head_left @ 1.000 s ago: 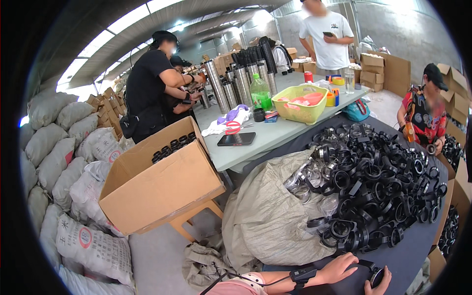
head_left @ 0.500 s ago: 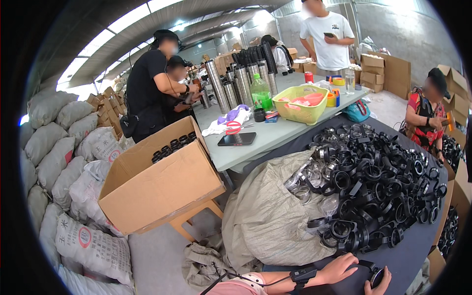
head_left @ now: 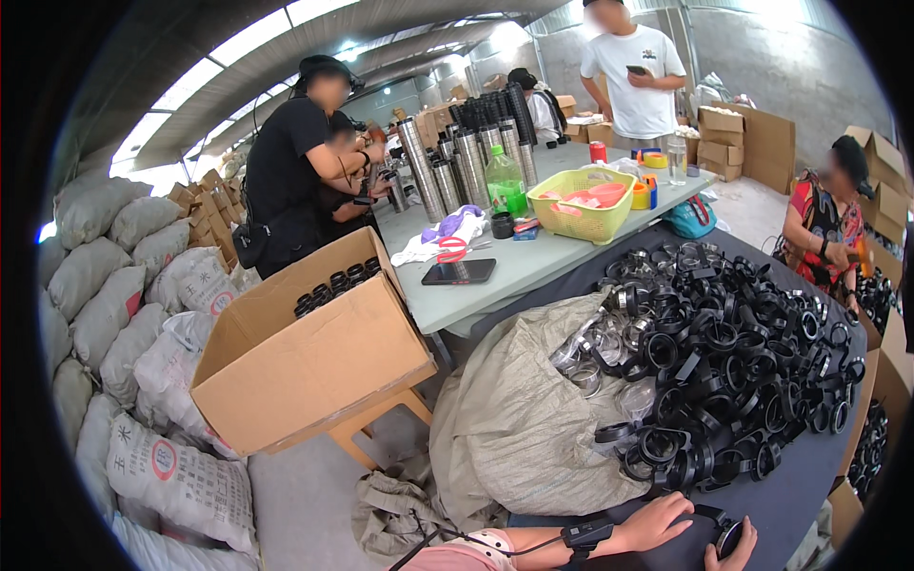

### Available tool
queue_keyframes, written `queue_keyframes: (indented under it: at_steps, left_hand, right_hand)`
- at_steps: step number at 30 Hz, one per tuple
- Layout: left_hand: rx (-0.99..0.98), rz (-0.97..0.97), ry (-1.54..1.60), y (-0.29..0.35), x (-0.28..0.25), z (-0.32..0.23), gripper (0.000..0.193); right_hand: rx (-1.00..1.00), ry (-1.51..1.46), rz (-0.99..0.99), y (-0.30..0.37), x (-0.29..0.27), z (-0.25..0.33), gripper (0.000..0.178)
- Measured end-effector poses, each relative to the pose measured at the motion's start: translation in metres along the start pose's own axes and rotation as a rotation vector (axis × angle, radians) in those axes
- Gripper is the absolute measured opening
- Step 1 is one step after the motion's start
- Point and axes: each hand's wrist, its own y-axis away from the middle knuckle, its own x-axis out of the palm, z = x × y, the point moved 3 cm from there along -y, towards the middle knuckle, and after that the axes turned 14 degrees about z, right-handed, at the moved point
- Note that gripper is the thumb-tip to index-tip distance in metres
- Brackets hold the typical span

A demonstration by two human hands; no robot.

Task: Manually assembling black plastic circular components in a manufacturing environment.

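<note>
Black, probably light, stiff plastic, the ringed part is at the frame's lower right; thumb and fingers of the right hand clamp its rim, likely the surest hold; the left hand's fingers spread apart just beside it.

The heap of ring parts lay on the near table, with a sack against its left side. I observed the person's left hand and right hand before the heap, a single ring part at the right hand. The long table stood behind, bearing, left to right, a phone, a bottle and a basket. Upright cylinders stood behind the phone. A carton rested on a stool, left of both tables; stacked bags lay farther left.
</note>
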Motion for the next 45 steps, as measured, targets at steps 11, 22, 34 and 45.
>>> queue_keyframes:
  at_steps: [11,22,34,45]
  left_hand:
    - [-0.038,0.034,-0.140,-0.009,-0.011,0.009,0.017]
    - [-0.038,0.156,-0.190,-0.014,-0.001,-0.001,0.013]
    - [-0.029,0.120,-0.196,-0.017,-0.003,0.002,0.023]
    - [0.073,0.082,-0.159,-0.012,0.000,0.007,0.028]
  right_hand:
    - [0.136,-0.192,-0.188,-0.018,-0.004,-0.013,0.079]
    - [0.352,0.135,-0.510,-0.059,-0.080,-0.126,0.073]
    - [0.614,0.292,-0.484,-0.172,-0.077,-0.183,0.075]
    - [0.097,-0.201,-0.073,-0.143,-0.040,-0.054,0.032]
